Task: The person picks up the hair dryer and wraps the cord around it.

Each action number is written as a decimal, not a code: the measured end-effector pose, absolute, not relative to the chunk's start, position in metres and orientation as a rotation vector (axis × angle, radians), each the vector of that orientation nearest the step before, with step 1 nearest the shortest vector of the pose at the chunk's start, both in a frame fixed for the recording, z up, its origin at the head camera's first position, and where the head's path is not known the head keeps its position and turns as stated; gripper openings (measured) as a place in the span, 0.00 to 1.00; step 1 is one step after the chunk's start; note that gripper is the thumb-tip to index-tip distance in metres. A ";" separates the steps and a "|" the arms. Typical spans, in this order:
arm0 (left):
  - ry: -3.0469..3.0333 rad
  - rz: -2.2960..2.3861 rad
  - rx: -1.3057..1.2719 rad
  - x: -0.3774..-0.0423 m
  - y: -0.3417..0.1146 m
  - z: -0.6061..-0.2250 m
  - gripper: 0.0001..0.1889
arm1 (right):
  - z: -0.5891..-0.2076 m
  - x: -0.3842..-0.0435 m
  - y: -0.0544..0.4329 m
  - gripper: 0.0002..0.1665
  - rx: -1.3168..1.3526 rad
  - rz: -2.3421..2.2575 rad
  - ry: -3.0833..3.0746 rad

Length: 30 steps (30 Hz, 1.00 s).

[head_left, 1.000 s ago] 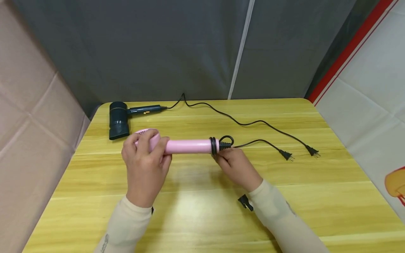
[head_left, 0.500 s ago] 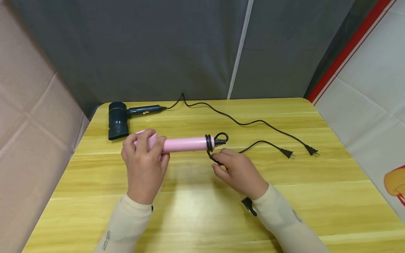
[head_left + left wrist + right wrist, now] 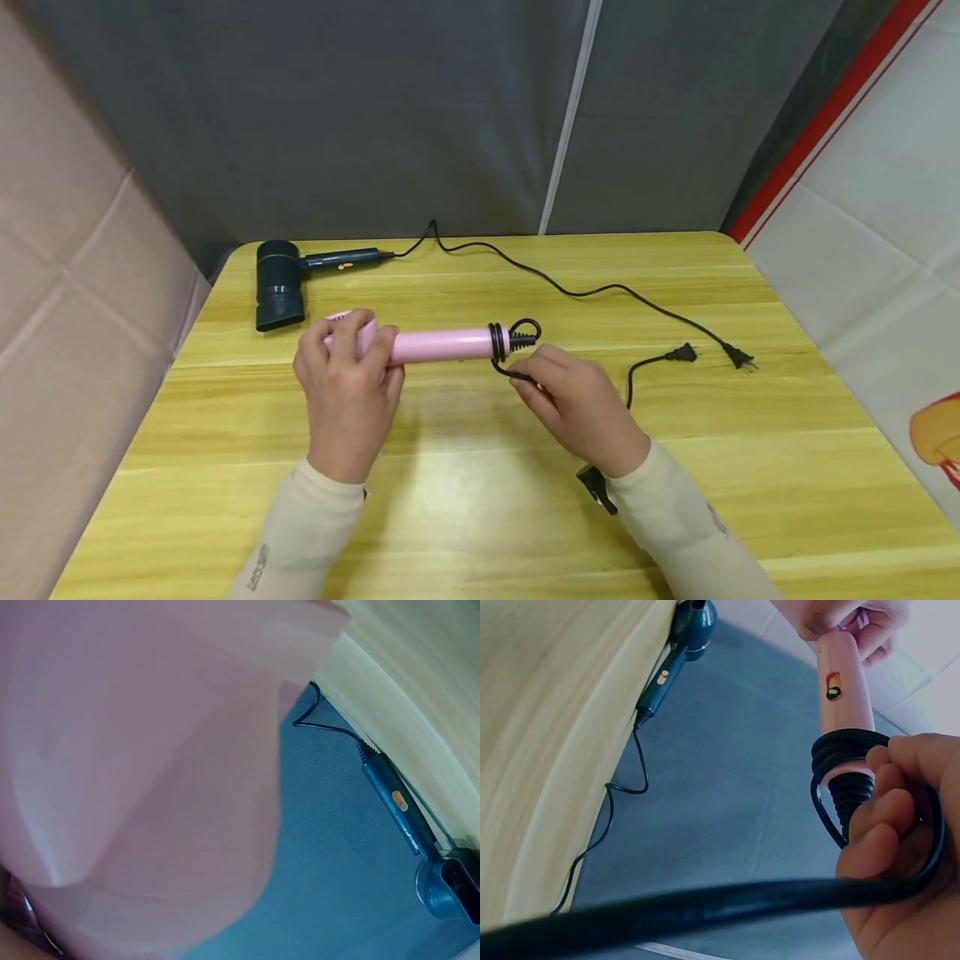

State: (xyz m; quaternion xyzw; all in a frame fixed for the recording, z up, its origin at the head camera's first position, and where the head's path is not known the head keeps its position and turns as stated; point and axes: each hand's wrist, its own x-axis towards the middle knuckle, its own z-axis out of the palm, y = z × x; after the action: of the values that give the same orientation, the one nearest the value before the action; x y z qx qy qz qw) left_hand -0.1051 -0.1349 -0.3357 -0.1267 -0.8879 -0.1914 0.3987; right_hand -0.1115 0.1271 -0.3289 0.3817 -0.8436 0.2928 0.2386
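My left hand (image 3: 347,400) grips the head of a pink hair dryer (image 3: 442,345), held above the table with its handle pointing right. Several turns of its black cord (image 3: 496,342) circle the handle's end. The cord's free part is pinched in the fingers of my right hand (image 3: 585,408), just below and right of the handle end. In the right wrist view, the cord runs over my curled right fingers (image 3: 877,847), and a switch (image 3: 834,686) shows on the pink handle. The dryer's plug (image 3: 682,352) hangs or lies to the right; which one I cannot tell.
A dark teal hair dryer (image 3: 281,286) lies at the table's back left. Its black cord (image 3: 555,283) stretches along the back to a plug (image 3: 738,357) at the right. Behind the wooden table (image 3: 465,517) hangs a grey curtain (image 3: 337,125).
My right hand has come out from under the handle end to the lower right, drawing the cord with it. The pink dryer's cord near its plug now bends downward. My left hand keeps its grip.
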 end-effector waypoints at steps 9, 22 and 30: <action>-2.223 -0.466 -0.348 -0.104 -0.131 -0.338 0.18 | -0.319 -0.113 0.127 0.09 0.975 0.832 -2.318; -2.263 -0.430 -0.440 -0.101 -0.132 -0.333 0.19 | -0.309 -0.123 0.131 0.14 0.853 0.907 -2.328; -2.171 -0.458 -0.465 -0.098 -0.130 -0.329 0.19 | -0.304 -0.131 0.135 0.12 0.807 0.971 -2.327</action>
State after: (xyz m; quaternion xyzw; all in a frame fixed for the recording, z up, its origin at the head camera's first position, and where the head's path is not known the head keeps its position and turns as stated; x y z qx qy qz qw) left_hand -0.0982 -0.1303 -0.3295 -0.1858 -0.8676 -0.1829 0.4234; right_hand -0.1309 0.1346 -0.3044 0.2956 -0.8523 0.3557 0.2443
